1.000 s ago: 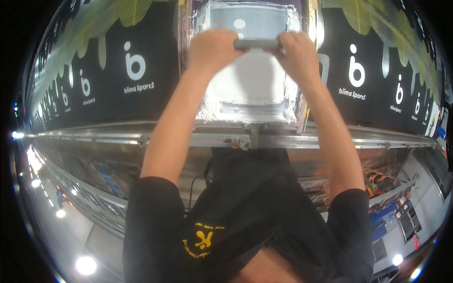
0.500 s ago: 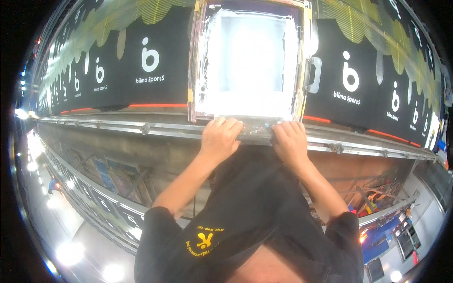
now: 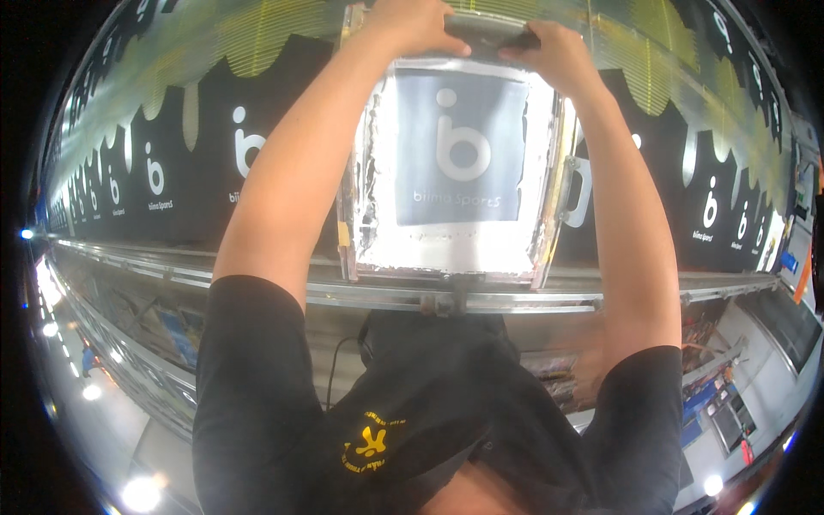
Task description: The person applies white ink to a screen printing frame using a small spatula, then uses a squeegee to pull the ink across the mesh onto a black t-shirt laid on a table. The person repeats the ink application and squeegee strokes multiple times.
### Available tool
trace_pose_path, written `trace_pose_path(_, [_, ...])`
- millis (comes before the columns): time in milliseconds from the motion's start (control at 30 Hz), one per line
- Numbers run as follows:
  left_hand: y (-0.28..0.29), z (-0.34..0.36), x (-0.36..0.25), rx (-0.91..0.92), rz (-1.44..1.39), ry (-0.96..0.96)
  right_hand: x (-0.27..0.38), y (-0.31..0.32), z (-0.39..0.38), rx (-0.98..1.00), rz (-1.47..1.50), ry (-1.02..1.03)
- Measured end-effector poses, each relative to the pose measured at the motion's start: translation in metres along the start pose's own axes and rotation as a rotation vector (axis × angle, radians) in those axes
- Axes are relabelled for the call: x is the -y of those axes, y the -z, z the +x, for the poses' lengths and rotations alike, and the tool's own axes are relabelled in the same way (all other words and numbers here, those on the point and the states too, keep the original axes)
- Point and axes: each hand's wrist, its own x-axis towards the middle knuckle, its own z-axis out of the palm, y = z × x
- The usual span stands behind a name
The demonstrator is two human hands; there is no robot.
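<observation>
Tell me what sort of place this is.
Probably a screen-printing workshop: a framed screen, edged with what looks like white ink, sits over one of a row of black pieces bearing matching white logos, and a metal rail runs along the near side.

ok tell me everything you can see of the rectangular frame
The frame is rectangular, with metallic-looking sides bearing yellowish patches and a pale loop handle on the right. White pasty smears line the inside; a pale emblem shows in its grey centre. It seems flat over dark panels, near edge by a metal rail. The left hand and right hand grip a grey bar at its far end; contact with the frame is unclear.
</observation>
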Motion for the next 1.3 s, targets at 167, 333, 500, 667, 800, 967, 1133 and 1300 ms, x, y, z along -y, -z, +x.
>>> trace_pose_path(167, [-0.010,-0.035,-0.017,-0.055,0.022,-0.027,0.011,-0.004,-0.039,-0.114,0.037,0.116])
trace_pose_path(333, [-0.068,-0.147,-0.048,-0.105,0.046,-0.070,0.013,-0.050,-0.153,-0.215,-0.011,0.290])
trace_pose_path(500, [-0.094,-0.234,-0.077,-0.057,-0.069,-0.068,0.029,-0.077,-0.256,-0.169,0.130,0.250])
trace_pose_path(667, [-0.081,-0.219,-0.088,0.134,-0.068,0.052,0.015,-0.064,-0.235,-0.042,0.149,0.266])
trace_pose_path(800, [-0.082,-0.200,-0.087,0.380,-0.162,0.146,0.013,-0.056,-0.219,0.321,0.106,0.022])
trace_pose_path(967, [-0.075,-0.164,-0.066,0.616,-0.335,0.070,-0.001,-0.051,-0.202,0.334,0.326,-0.134])
trace_pose_path(1133, [-0.040,-0.120,-0.049,0.399,-0.229,-0.022,-0.067,-0.033,-0.194,-0.391,0.618,-0.308])
trace_pose_path(1300, [-0.027,-0.053,-0.024,0.034,-0.094,-0.144,-0.125,-0.060,-0.203,-0.579,0.468,-0.580])
